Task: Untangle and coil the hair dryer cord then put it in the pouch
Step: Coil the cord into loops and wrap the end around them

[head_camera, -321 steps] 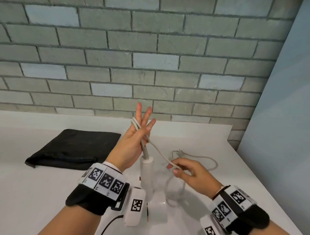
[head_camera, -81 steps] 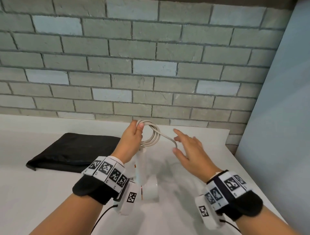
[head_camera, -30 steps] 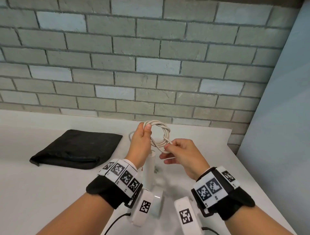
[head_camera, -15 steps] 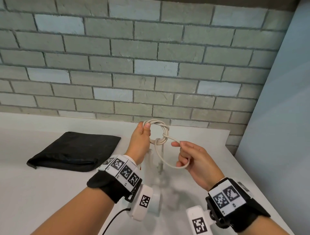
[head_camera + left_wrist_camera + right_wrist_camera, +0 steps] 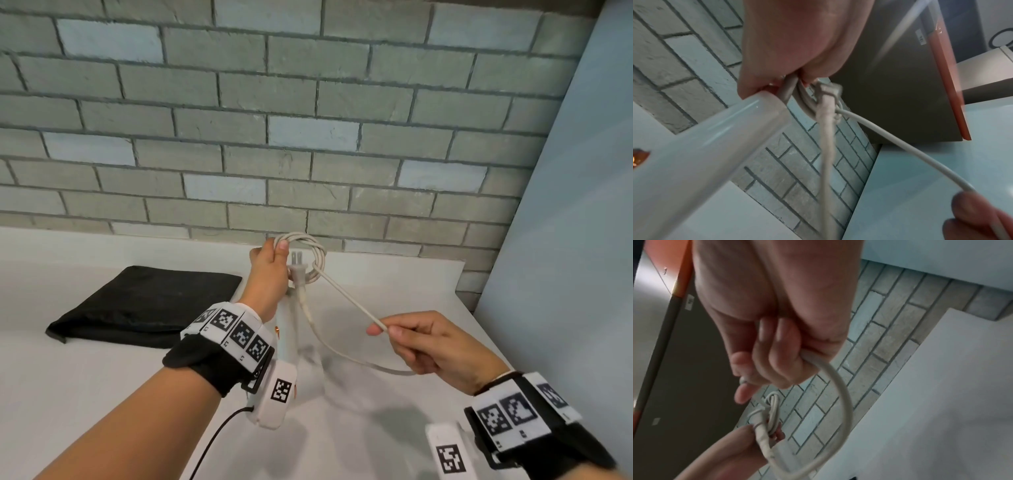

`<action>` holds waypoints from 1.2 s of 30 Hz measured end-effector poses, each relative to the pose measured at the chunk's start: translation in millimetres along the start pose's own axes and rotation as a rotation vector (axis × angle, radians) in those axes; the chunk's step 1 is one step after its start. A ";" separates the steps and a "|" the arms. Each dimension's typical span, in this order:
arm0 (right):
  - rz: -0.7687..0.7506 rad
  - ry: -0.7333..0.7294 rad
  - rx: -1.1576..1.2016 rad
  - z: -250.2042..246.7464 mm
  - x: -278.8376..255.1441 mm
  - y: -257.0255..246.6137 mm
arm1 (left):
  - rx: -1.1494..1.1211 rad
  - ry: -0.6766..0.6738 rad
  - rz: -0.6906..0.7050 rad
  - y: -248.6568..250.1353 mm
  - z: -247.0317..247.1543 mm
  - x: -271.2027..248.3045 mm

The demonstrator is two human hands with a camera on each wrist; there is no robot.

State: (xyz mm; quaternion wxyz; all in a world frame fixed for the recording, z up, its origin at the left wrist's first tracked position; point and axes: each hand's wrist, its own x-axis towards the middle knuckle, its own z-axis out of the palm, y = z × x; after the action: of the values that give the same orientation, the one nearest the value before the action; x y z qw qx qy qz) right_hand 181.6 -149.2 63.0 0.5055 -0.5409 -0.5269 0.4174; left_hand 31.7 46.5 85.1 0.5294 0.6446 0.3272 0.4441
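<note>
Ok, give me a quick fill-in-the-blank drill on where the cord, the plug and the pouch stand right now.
1. The left hand holds the coiled cord above the ____ table.
2. The right hand pinches a taut strand running to the ____.
3. The plug has its prongs pointing ____.
4. The black pouch lies flat to the ____ of both hands.

Missing words: white; coil; up; left

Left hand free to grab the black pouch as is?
Probably not: the left hand grips the coiled cord and dryer handle. The pouch lies unobstructed to its left, but the hand is occupied.
</note>
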 end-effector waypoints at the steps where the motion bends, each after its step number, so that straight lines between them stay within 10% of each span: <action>1: 0.011 0.000 -0.056 -1.4 -0.9 0.2 | -0.026 -0.024 0.007 -0.9 0.9 -0.3; 16: -0.131 0.161 -0.326 37.6 33.9 29.0 | -0.133 -0.124 -0.021 -0.3 -0.6 -15.5; 27: 0.006 0.233 -0.372 37.8 75.1 7.3 | -0.101 -0.490 -0.148 15.6 1.3 -36.1; 36: -0.065 0.144 0.061 37.2 93.5 -10.6 | -0.065 -0.506 -0.165 19.8 0.2 -37.3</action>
State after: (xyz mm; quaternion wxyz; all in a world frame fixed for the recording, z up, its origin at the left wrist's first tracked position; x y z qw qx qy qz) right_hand 152.4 -53.2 75.8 0.5716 -0.5365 -0.4934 0.3767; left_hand 16.4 8.7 95.8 0.6493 0.6887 0.2217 0.2344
